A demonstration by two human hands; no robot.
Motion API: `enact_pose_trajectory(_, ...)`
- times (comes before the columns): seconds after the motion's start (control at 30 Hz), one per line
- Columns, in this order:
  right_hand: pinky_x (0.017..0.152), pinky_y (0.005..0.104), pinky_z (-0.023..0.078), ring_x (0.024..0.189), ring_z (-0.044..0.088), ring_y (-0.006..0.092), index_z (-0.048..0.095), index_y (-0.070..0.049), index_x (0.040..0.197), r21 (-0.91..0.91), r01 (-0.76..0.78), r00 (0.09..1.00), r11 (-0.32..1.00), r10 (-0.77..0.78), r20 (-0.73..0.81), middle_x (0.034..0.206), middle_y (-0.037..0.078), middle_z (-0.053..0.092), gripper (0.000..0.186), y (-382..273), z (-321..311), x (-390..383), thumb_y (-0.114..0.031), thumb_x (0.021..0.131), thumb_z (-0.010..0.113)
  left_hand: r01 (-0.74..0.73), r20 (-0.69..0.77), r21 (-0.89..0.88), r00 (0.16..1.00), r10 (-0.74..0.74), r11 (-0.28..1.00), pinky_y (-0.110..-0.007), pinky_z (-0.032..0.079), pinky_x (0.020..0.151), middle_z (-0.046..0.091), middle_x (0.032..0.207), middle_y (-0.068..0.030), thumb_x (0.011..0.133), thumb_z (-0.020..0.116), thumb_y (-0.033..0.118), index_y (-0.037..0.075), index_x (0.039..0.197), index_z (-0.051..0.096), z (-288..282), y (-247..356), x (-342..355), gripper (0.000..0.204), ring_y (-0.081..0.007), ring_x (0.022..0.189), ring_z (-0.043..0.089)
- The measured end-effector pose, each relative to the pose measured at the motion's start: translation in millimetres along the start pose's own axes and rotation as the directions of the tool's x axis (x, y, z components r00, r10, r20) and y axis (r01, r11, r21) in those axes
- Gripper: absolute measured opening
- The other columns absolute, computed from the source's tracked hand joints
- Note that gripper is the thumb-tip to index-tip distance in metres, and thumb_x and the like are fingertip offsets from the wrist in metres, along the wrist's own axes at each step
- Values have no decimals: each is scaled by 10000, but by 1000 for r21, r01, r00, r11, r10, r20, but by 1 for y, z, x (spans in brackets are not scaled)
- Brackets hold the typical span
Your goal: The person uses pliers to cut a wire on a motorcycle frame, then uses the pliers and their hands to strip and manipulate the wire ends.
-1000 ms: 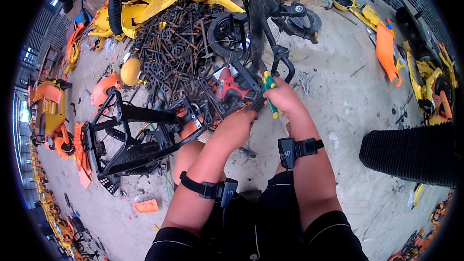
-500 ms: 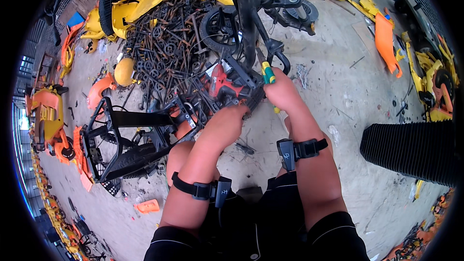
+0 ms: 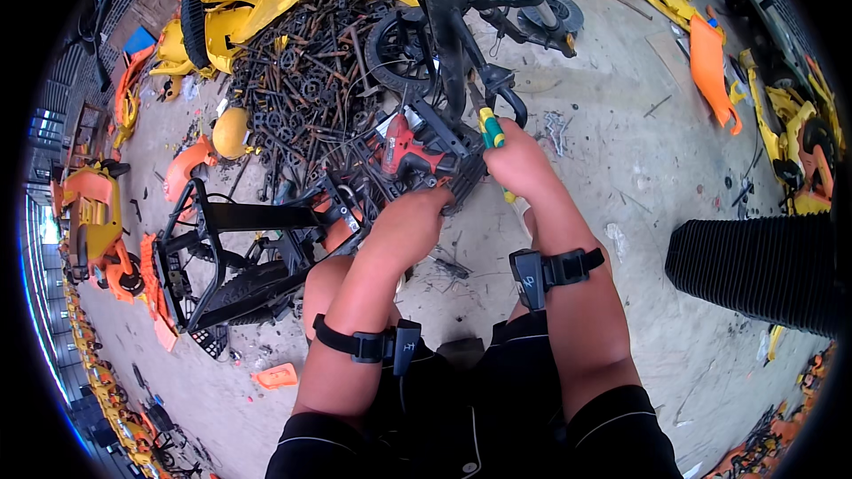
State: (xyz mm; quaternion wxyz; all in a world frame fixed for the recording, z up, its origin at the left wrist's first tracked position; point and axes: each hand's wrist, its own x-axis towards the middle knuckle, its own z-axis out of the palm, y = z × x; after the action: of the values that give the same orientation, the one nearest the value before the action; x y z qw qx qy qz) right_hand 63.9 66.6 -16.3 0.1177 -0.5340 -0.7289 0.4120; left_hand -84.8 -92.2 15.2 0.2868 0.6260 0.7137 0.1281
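Observation:
My right hand [image 3: 519, 164] is wrapped round a screwdriver [image 3: 491, 130] with a green-and-yellow handle, its metal shaft pointing away toward a dark scooter frame [image 3: 451, 44]. At the near edge of a black chassis part [image 3: 466, 179], the curled fingers of my left hand [image 3: 410, 229] grip it; their tips are partly hidden. A red power drill [image 3: 406, 147] lies on that part, just beyond my left fingers.
A heap of dark metal parts [image 3: 306, 80] spreads beyond, beside yellow shells [image 3: 257, 0]. To the left lie a black tubular frame [image 3: 257, 217] and a round yellow piece [image 3: 231, 132]. A stack of black ribbed bins [image 3: 750, 275] stands right; an orange panel [image 3: 710, 71] lies far right.
My right hand has shifted slightly away from me with the screwdriver. The dark scooter frame sits a little further left in view. My left hand keeps nearly the same place.

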Motion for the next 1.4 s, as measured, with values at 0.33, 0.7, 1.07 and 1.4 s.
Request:
enact_pose_trajectory(0.33, 875, 470, 513, 1042, 668, 425, 566, -62, 1312, -19, -24, 998, 1000, 25, 57, 1086, 256, 691, 490, -9, 2, -1, -131, 827, 577, 26, 50, 27, 998, -28, 999, -466, 515, 920, 685, 1136, -190, 871, 618, 82, 59, 1193, 646, 0, 2, -1, 324, -390, 1087, 638)
enact_pose_trajectory(0.7, 859, 461, 520, 1009, 684, 421, 569, -59, 1312, 4, -28, 998, 1000, 28, 59, 1074, 258, 694, 488, -5, 4, 0, -118, 828, 580, 26, -40, 120, 999, -21, 992, -481, 515, 932, 682, 1156, -206, 870, 698, 228, 38, 1275, 607, 3, -2, -1, 456, -396, 1107, 641)
enact_pose_trajectory(1.07, 845, 453, 525, 980, 700, 400, 582, -65, 1302, -24, -35, 998, 999, 36, 60, 1032, 244, 708, 484, -8, 4, -2, -118, 821, 579, 101, -41, 110, 994, -97, 989, -477, 531, 853, 706, 1082, -179, 922, 659, 310, 74, 1236, 627, -1, 3, -2, 395, -376, 1041, 668)
enact_pose_trajectory(1.4, 834, 456, 525, 958, 701, 400, 583, -61, 1287, -9, -27, 996, 1000, 27, 82, 999, 229, 713, 465, -2, 8, 0, -126, 827, 593, 91, -44, 78, 995, -88, 993, -483, 531, 833, 707, 1047, -180, 927, 651, 315, 67, 1223, 620, 3, 1, -2, 387, -381, 1014, 672)
